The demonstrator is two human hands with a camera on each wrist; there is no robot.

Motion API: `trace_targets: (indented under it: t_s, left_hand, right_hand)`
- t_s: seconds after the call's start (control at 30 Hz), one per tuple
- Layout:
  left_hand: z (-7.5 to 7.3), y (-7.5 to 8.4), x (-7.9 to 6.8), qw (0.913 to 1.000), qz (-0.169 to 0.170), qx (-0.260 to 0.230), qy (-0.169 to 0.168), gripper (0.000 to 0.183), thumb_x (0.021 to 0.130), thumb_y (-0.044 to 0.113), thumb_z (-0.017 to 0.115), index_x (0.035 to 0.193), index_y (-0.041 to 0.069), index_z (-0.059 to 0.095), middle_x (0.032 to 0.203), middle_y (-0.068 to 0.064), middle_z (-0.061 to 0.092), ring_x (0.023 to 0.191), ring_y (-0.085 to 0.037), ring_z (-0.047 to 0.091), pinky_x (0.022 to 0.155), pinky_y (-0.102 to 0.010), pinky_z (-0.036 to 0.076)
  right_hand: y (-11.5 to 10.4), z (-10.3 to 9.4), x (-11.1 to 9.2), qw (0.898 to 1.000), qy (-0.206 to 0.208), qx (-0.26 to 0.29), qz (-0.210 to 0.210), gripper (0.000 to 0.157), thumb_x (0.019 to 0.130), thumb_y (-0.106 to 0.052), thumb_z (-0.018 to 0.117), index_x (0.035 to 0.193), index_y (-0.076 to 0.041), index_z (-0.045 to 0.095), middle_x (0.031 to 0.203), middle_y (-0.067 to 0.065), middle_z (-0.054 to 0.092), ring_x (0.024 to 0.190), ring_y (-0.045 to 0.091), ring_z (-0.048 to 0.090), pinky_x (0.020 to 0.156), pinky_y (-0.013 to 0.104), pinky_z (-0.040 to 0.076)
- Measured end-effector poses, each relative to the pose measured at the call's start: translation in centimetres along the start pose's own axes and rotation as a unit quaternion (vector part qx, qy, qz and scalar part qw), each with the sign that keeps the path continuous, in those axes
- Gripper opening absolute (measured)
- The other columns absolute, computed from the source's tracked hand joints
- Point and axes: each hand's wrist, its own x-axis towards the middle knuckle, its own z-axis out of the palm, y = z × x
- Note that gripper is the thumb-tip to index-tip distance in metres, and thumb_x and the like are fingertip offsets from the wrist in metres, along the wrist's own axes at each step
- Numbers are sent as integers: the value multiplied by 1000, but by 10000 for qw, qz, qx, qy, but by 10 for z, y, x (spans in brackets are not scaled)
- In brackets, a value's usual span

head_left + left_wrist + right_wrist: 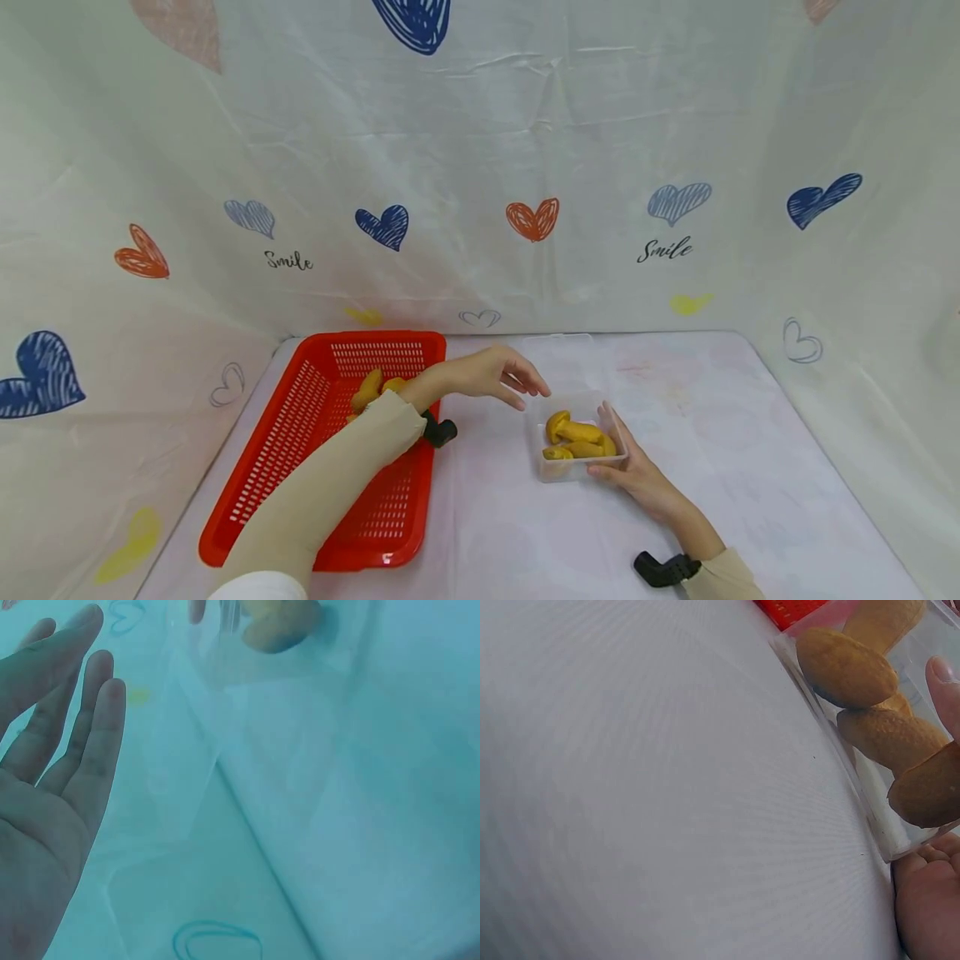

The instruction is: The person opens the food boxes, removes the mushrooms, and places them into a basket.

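Note:
A clear plastic box (542,442) stands on the table to the right of the red basket. Several yellow-brown mushrooms (581,433) lie in it, and the right wrist view shows their rounded caps (845,667) close up. My right hand (637,475) grips the box at its right side, thumb toward the front corner and fingers along the side. My left hand (498,375) hovers by the box's back left corner, fingers loosely bent with nothing in them. Its spread fingers (101,742) show in the left wrist view, apart from the box.
A red slotted basket (405,508) takes up the table's left side, with more mushrooms (367,390) partly hidden by my left arm. Behind the box lies a clear flat piece, perhaps a lid (558,338). A heart-printed curtain (465,167) closes off the back.

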Motion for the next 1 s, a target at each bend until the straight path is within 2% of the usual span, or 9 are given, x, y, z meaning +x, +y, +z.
trace_targets:
  t_s: [0.13,0.3,0.4,0.67,0.9,1.0]
  left_hand:
    - [7,0,17,9991,138,-124,-371,36,85,-6,74,120,-5,69,120,-14,69,105,-13,65,97,-32,51]
    - [18,0,34,9939,160,-304,-1045,33,84,-11,71,117,-11,68,120,-22,67,110,-34,62,99,-39,50]
    - [23,0,41,9909,97,-253,-1321,31,83,-13,72,114,-10,69,117,-21,69,109,-42,60,100,-43,50]
    - [34,-6,58,9836,-34,-88,-1800,27,80,-16,74,106,-9,73,108,-16,72,102,-45,59,97,-42,51]
    - [36,2,65,9778,-134,114,-2086,26,78,-14,76,104,-8,74,106,-12,73,101,-41,61,94,-32,53]
    - [37,2,68,9749,-249,110,-2210,27,78,-15,76,104,-8,74,107,-12,73,103,-36,64,94,-29,52]
  right_hand:
    - [0,1,0,10000,37,59,36,103,93,-7,71,161,-25,-4,166,14,-9,147,46,-11,110,70,10]
    - [1,0,0,10000,31,86,-34,103,93,-5,70,161,-23,-5,166,15,-9,148,45,-10,110,70,6]
    - [1,-1,0,9999,27,82,-67,104,92,-5,71,161,-22,-5,166,16,-8,148,45,-9,110,70,7]
    - [5,-2,1,10000,-10,-11,-58,104,92,-7,71,161,-27,-3,166,15,-7,148,46,-7,111,66,16]
    - [2,-3,0,10000,-24,-69,-17,104,92,-7,71,161,-28,-4,166,13,-6,148,45,-5,111,59,20]
    - [2,-4,0,10000,-51,-53,-45,103,93,-7,71,161,-28,-4,166,13,-6,148,45,-6,113,42,29]
